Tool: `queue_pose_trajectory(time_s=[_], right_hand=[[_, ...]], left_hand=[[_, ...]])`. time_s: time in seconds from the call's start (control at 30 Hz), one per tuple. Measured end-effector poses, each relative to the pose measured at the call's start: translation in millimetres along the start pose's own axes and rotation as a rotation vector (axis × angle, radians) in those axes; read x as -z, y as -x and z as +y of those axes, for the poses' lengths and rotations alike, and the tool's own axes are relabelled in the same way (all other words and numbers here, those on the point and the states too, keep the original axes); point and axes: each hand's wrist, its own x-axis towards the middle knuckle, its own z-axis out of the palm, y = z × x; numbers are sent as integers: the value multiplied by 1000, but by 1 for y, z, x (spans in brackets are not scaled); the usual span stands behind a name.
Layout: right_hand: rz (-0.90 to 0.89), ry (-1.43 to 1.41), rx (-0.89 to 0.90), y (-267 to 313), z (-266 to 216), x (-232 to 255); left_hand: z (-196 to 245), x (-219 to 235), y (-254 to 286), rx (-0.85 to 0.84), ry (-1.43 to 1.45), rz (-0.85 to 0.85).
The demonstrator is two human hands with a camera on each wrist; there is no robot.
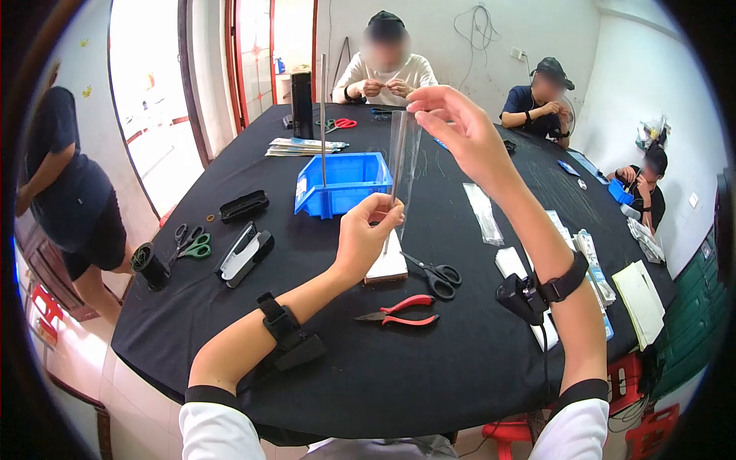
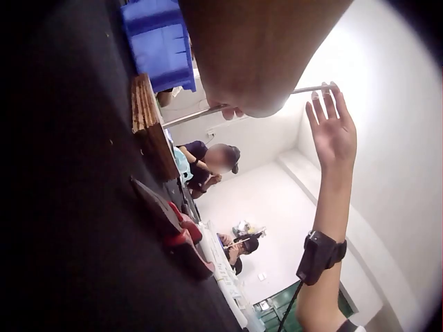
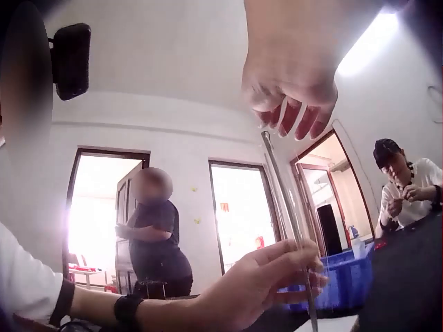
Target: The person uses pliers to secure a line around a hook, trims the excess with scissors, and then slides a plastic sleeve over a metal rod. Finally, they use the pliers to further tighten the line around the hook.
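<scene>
A thin metal rod (image 3: 289,207) rises from a white-topped wooden block (image 1: 386,268), with a long clear plastic sleeve (image 1: 400,153) around or beside it; which cannot be told. My left hand (image 1: 368,236) pinches the rod and sleeve low down, above the block; in the right wrist view its fingers (image 3: 294,266) curl round them. My raised right hand (image 1: 464,134) has thumb and forefinger at the sleeve's top edge, the other fingers spread. The left wrist view shows that right hand (image 2: 335,138) palm on, fingertips by the rod's upper end.
A blue bin (image 1: 349,180) stands beyond the block, another upright rod (image 1: 323,115) beside it. Nearer lie red-handled pliers (image 1: 402,310) and black scissors (image 1: 441,277). Stapler (image 1: 245,257) and green scissors (image 1: 195,245) are left, plastic packets (image 1: 483,215) right. Several people are around the table.
</scene>
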Motion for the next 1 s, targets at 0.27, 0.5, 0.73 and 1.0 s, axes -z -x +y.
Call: queue_pose_trajectory(time_s=[0.27, 0.5, 0.73, 1.0], right_hand=[[-91, 253, 130, -14, -8, 5], [-229, 304, 123, -25, -10, 14], [-322, 360, 134, -35, -17, 19], [-157, 389, 288, -51, -31, 33]], left_hand=[[0, 6, 1, 93, 7, -104], [-15, 9, 5, 61, -27, -136], [-24, 13, 5, 121, -57, -203], [-28, 23, 6, 264, -20, -334]])
